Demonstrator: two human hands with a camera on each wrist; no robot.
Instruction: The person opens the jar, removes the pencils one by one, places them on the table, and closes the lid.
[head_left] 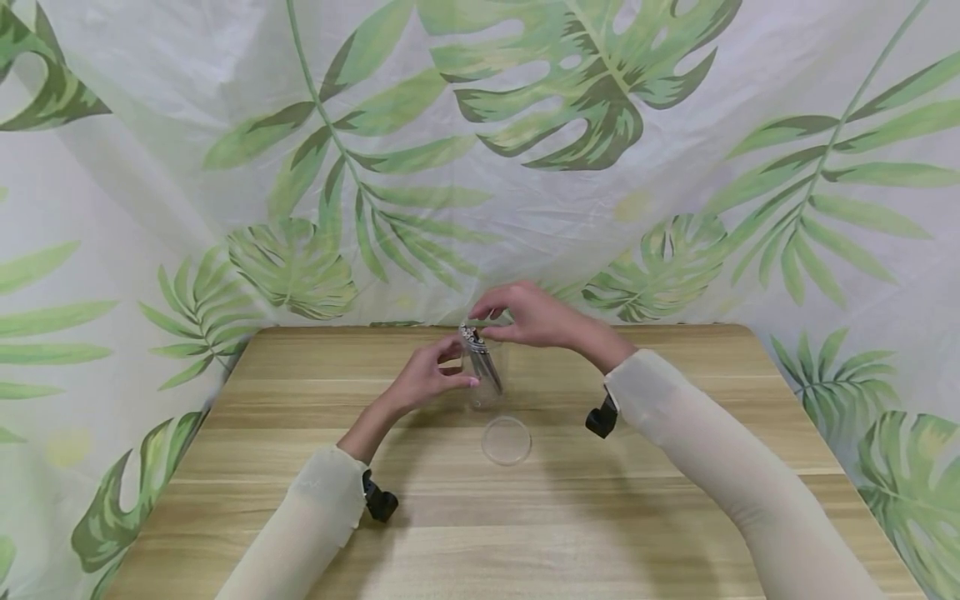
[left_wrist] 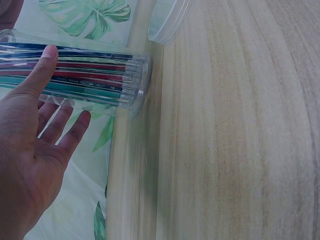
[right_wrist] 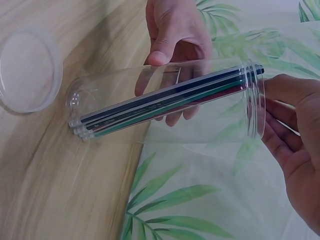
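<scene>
A clear plastic jar (head_left: 489,397) stands near the table's far edge with several pencils (right_wrist: 165,96) leaning inside it. Dark blue, green and red barrels show through its wall. My left hand (head_left: 420,379) holds the jar from the left, thumb on the near side and fingers behind, as the left wrist view also shows. At the jar's mouth is my right hand (head_left: 528,315), thumb and fingers loosely bent around the pencil tops; its fingertips are partly hidden by the rim in the right wrist view. A round clear lid (head_left: 506,441) lies on the table in front of the jar.
The wooden table (head_left: 465,533) ends just behind the jar. A leaf-printed cloth (head_left: 540,242) hangs beyond that edge and along the sides. Small black devices (head_left: 381,504) are strapped at both wrists.
</scene>
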